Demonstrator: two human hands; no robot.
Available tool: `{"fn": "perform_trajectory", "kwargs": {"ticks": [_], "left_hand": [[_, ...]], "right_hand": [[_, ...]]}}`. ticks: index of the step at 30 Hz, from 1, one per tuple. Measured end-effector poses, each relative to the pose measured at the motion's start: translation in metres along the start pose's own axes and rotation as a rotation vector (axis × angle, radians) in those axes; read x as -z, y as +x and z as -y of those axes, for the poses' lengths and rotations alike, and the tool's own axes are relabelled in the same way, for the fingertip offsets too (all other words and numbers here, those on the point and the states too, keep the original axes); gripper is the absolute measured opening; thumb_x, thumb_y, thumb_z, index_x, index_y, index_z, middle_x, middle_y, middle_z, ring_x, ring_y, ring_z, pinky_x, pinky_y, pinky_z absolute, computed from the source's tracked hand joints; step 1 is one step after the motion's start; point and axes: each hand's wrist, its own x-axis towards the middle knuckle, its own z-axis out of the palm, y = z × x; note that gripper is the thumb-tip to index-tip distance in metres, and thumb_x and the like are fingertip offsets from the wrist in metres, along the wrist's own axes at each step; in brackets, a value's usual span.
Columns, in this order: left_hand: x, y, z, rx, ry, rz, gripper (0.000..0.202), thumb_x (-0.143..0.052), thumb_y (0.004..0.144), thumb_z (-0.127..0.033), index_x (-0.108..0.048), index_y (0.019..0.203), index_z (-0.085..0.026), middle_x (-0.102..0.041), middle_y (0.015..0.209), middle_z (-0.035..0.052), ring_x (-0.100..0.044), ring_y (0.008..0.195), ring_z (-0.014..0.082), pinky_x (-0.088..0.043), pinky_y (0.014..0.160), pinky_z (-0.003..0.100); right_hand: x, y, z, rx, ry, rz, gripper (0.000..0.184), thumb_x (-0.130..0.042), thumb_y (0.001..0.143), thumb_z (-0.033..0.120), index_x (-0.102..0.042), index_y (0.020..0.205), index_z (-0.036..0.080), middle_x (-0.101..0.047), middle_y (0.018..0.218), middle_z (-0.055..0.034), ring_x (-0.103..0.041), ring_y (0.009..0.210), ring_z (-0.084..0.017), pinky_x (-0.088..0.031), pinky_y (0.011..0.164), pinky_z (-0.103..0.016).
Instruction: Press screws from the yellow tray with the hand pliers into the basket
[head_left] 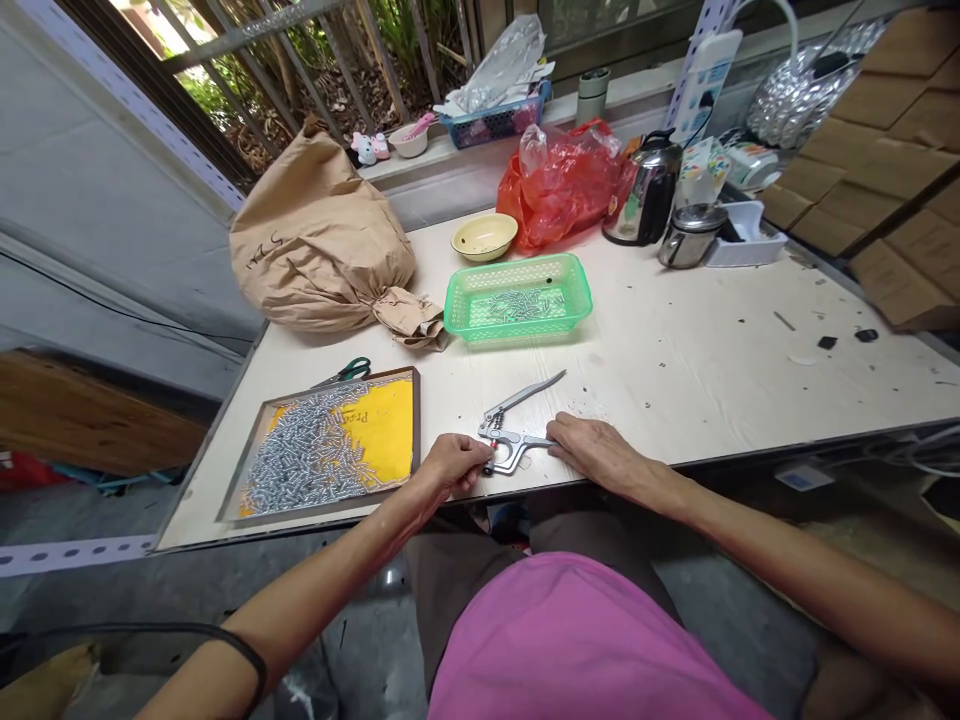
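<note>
"While the right hand [589, 446] gripped the pliers [517, 439] by one handle over the bench [637, 350], why did the left hand [457, 461] pinch their head?"

"Presumably for steadiness; the metal-parts tray [391, 412] sat nearby, probably for reach."

Across the back of the pale, flat-topped table [697, 360] sit, from left to right, a bulging brown paper sack [322, 240], a shallow cream-coloured bowl [484, 238], a crumpled red plastic bag [555, 200] and a silver-and-black kettle [646, 190].
</note>
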Motion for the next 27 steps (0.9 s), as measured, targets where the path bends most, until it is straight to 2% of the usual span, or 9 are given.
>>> {"fn": "perform_trajectory", "kwargs": {"ticks": [4,10,14,16,18,20,22,24,27], "left_hand": [[0.003,0.002,0.002,0.021,0.015,0.030,0.024,-0.066,0.073,-0.033,-0.058,0.065,-0.013,-0.045,0.036,-0.0058,-0.035,0.030,0.0051,-0.023,0.035,0.019],[0.009,0.006,0.006,0.032,0.059,0.138,0.029,-0.071,0.068,-0.037,-0.055,0.060,-0.014,-0.048,0.038,-0.0050,-0.038,0.031,0.0050,-0.025,0.036,0.019],[0.009,0.006,0.006,0.032,0.092,0.164,0.035,-0.073,0.064,-0.042,-0.053,0.056,-0.014,-0.048,0.039,-0.0048,-0.039,0.031,0.0052,-0.025,0.036,0.019],[0.008,0.004,0.006,0.043,0.097,0.164,0.037,-0.073,0.064,-0.044,-0.053,0.055,-0.015,-0.047,0.038,-0.0049,-0.039,0.031,0.0051,-0.025,0.036,0.019],[0.007,0.002,0.005,0.054,0.094,0.161,0.037,-0.073,0.064,-0.044,-0.053,0.055,-0.015,-0.047,0.037,-0.0049,-0.039,0.031,0.0051,-0.024,0.036,0.019],[0.007,0.000,0.006,0.058,0.087,0.154,0.036,-0.073,0.065,-0.044,-0.053,0.056,-0.015,-0.047,0.037,-0.0049,-0.038,0.031,0.0049,-0.024,0.036,0.019],[0.006,0.000,0.006,0.063,0.080,0.142,0.036,-0.073,0.065,-0.044,-0.053,0.057,-0.015,-0.047,0.037,-0.0051,-0.038,0.031,0.0047,-0.024,0.036,0.018],[0.004,0.000,0.007,0.067,0.074,0.124,0.035,-0.073,0.065,-0.044,-0.055,0.059,-0.015,-0.047,0.037,-0.0056,-0.037,0.031,0.0046,-0.024,0.036,0.018],[0.003,0.000,0.007,0.074,0.082,0.099,0.035,-0.074,0.065,-0.044,-0.056,0.060,-0.015,-0.047,0.038,-0.0057,-0.038,0.033,0.0050,-0.025,0.038,0.018]], "right_hand": [[-0.003,0.001,-0.001,0.010,-0.019,-0.007,0.012,-0.046,0.094,0.023,-0.056,0.093,0.018,-0.060,0.096,-0.0059,-0.056,0.077,-0.015,-0.031,0.061,-0.026],[-0.007,0.002,0.000,0.026,-0.077,-0.018,0.013,-0.045,0.095,0.023,-0.057,0.094,0.018,-0.060,0.095,-0.0054,-0.056,0.077,-0.015,-0.030,0.059,-0.027],[-0.007,0.001,-0.003,0.059,-0.082,-0.017,0.016,-0.043,0.095,0.023,-0.058,0.094,0.018,-0.060,0.095,-0.0061,-0.056,0.078,-0.016,-0.033,0.062,-0.027],[-0.004,0.002,-0.006,0.092,-0.076,-0.026,0.015,-0.047,0.093,0.029,-0.059,0.096,0.019,-0.059,0.099,-0.0078,-0.056,0.083,-0.018,-0.037,0.068,-0.028],[0.001,0.007,-0.011,0.119,-0.083,-0.085,0.028,-0.058,0.087,0.039,-0.058,0.105,0.019,-0.056,0.115,-0.0124,-0.053,0.099,-0.023,-0.039,0.078,-0.032],[0.005,0.017,-0.016,0.133,-0.100,-0.152,0.057,-0.068,0.075,0.050,-0.053,0.120,0.018,-0.045,0.132,-0.0172,-0.043,0.116,-0.032,-0.038,0.088,-0.040],[0.010,0.029,-0.020,0.155,-0.118,-0.154,0.078,-0.073,0.066,0.057,-0.048,0.129,0.017,-0.042,0.136,-0.0189,-0.037,0.122,-0.036,-0.035,0.091,-0.045],[0.015,0.040,-0.020,0.184,-0.134,-0.108,0.083,-0.074,0.061,0.060,-0.048,0.128,0.016,-0.049,0.128,-0.0181,-0.042,0.117,-0.035,-0.036,0.089,-0.044],[0.020,0.048,-0.017,0.184,-0.169,-0.055,0.077,-0.075,0.061,0.058,-0.054,0.120,0.013,-0.055,0.116,-0.0171,-0.048,0.105,-0.032,-0.037,0.085,-0.042]]}}
